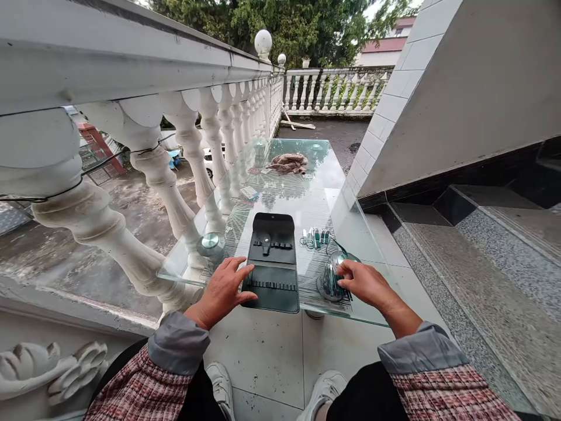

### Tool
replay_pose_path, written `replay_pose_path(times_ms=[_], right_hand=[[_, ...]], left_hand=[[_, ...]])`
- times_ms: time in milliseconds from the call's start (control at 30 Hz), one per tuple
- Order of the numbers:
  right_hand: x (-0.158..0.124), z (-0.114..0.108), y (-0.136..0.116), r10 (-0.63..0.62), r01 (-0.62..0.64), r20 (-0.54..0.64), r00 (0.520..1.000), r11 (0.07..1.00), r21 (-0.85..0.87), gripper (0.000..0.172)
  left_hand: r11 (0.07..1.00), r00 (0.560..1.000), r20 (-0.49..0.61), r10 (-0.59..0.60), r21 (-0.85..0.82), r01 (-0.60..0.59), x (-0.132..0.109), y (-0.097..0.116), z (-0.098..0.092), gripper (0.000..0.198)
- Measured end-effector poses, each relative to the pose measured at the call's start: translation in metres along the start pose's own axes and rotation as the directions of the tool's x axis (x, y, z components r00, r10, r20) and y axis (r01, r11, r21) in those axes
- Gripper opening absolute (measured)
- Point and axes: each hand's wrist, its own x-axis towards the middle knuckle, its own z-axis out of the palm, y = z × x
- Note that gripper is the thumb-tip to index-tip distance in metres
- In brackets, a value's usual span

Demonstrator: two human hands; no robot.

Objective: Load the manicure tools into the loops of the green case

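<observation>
A black case (272, 271) lies unfolded on the glass table, with rows of elastic loops and a small flap in its upper half. My left hand (225, 290) is at the case's left edge, thumb and forefinger apart. To the right of the case, my right hand (363, 283) is over a bunch of slim metal tools (332, 279), its fingers curled together; whatever is between the fingertips is hidden. Several nail clippers (319, 236) lie in a group just beyond, and a pair of small scissors (305, 240) appears beside them.
The glass table (319, 199) has clear, hard edges and round metal-topped supports (211, 241). A crumpled brown cloth (288, 164) and a small card (249, 193) lie farther back. A white balustrade (182, 137) runs along the left; stone steps (473, 251) rise at the right.
</observation>
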Motion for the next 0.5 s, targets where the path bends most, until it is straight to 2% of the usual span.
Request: replay_pose_path(times_ms=[167, 233, 367, 500], right_hand=[[0.002, -0.004, 0.018, 0.106, -0.094, -0.177, 0.979, 0.993, 0.075, 0.015], [0.003, -0.002, 0.016, 0.095, -0.081, -0.212, 0.973, 0.994, 0.072, 0.013], [0.007, 0.005, 0.003, 0.019, -0.017, -0.193, 0.981, 1.000, 0.013, 0.014], [0.012, 0.008, -0.007, 0.048, -0.061, -0.138, 0.989, 0.994, -0.093, 0.019]], left_hand=[[0.999, 1.000, -0.010, 0.022, 0.038, -0.021, 0.000, 0.000, 0.000, 0.061], [0.998, 1.000, -0.007, 0.030, 0.057, -0.030, 0.001, 0.001, 0.000, 0.060], [0.997, 0.999, -0.009, 0.033, 0.073, -0.032, 0.002, 0.002, 0.002, 0.057], [0.997, 0.999, -0.018, 0.038, 0.073, -0.037, 0.002, 0.001, 0.004, 0.056]])
